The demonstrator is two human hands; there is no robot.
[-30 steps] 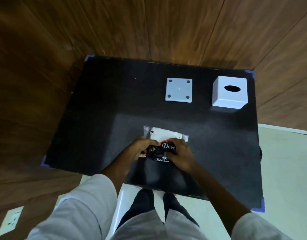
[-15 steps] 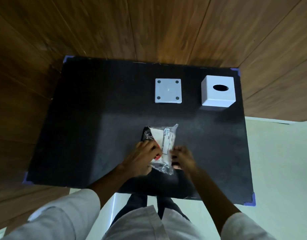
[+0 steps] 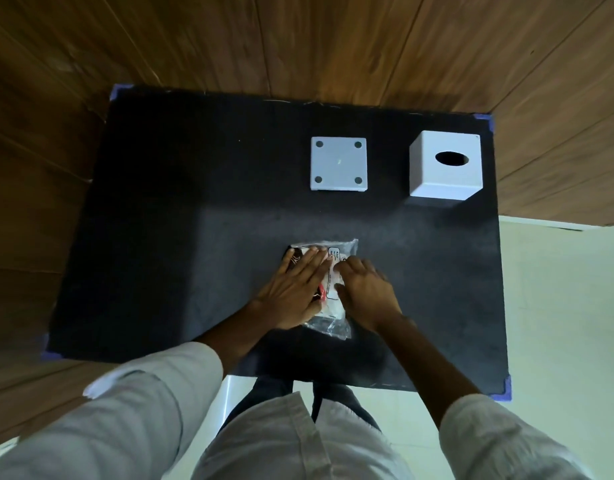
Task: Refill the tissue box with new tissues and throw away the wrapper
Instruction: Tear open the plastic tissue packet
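Observation:
A tissue pack [image 3: 334, 295] in a clear plastic wrapper with black, red and white print lies on the black table [image 3: 194, 237], near its front edge. My left hand [image 3: 291, 292] rests flat on the pack's left half, fingers stretched out and holding it down. My right hand [image 3: 366, 292] sits on the pack's right side with fingertips curled onto the wrapper. The white cube tissue box cover [image 3: 446, 164], with an oval slot on top, stands at the back right. Its flat white base plate [image 3: 338, 163] with round dots at its corners lies to the left of it.
Wooden panel walls close in the table's back and left sides. A pale floor [image 3: 558, 306] lies to the right. My legs and white sleeves fill the bottom of the view.
The pack was turned from lying crosswise to lengthwise and now shows its printed back. My left hand went from gripping it to lying flat on it. The view shifted left.

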